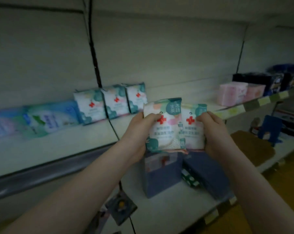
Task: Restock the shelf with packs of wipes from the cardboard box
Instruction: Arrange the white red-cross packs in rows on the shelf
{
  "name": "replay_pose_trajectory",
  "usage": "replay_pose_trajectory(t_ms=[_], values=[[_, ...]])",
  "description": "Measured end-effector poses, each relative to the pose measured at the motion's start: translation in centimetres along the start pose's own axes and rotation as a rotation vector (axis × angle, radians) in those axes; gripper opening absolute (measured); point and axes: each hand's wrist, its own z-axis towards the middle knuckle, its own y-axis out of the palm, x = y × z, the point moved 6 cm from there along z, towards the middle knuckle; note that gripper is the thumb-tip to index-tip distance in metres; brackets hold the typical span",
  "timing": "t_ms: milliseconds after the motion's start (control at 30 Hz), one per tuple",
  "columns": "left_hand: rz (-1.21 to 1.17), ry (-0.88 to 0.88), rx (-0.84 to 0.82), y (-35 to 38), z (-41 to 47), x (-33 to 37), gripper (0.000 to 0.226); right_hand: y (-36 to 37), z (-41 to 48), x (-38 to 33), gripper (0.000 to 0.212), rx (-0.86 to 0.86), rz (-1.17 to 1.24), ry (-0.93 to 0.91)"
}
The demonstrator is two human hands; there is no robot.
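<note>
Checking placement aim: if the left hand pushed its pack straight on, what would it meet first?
Probably bare shelf just right of the three standing packs, then the back panel; left hand, depth uncertain.

Three packs (109, 102) on shelf (58, 149) — boxes (240, 92) right.

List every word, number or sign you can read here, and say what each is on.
"生活" over "英雄", in a teal circle: left held pack.
Red cross sign: both held packs, the right one too, and the three packs on the shelf.
Smaller print on these packs: too blurred.
Blue-green packs, shelf-edge price labels: unreadable.
</note>
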Motion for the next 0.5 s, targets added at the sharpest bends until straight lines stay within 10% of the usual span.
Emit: replay_pose_trajectory(t_ms=[500], values=[[0.207, 0.370, 0.317, -14.1, 5.9, 12.3, 0.028, 14.0, 10.4, -1.6, 0.024, -0.165, 0.039, -0.064]])
